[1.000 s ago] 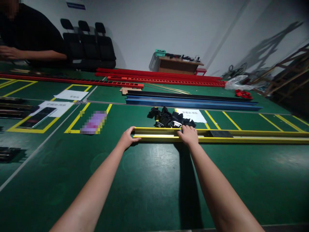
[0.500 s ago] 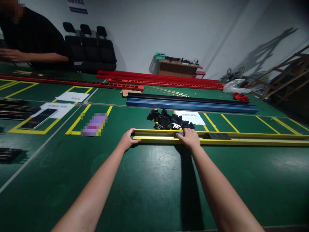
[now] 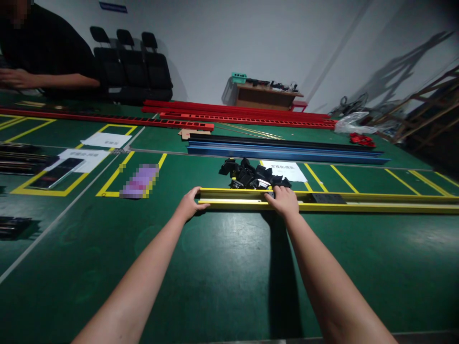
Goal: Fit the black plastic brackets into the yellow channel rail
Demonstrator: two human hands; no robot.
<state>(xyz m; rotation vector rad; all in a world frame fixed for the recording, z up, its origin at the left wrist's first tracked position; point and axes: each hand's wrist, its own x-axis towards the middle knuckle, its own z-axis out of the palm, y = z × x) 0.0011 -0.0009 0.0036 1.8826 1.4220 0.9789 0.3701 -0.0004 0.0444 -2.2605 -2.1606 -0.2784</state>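
— Left hand (image 3: 188,205)?
— One, gripping the near-left end of the yellow channel (image 3: 233,207).
— Right hand (image 3: 284,200)?
— One, grasping across the channel, just before the black parts (image 3: 245,174).

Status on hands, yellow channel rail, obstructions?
Left hand grips yellow metal channel rail's left end; right hand on its channel, farther right. Small black plastic parts piled just behind rail; no visible obstruction between hands.
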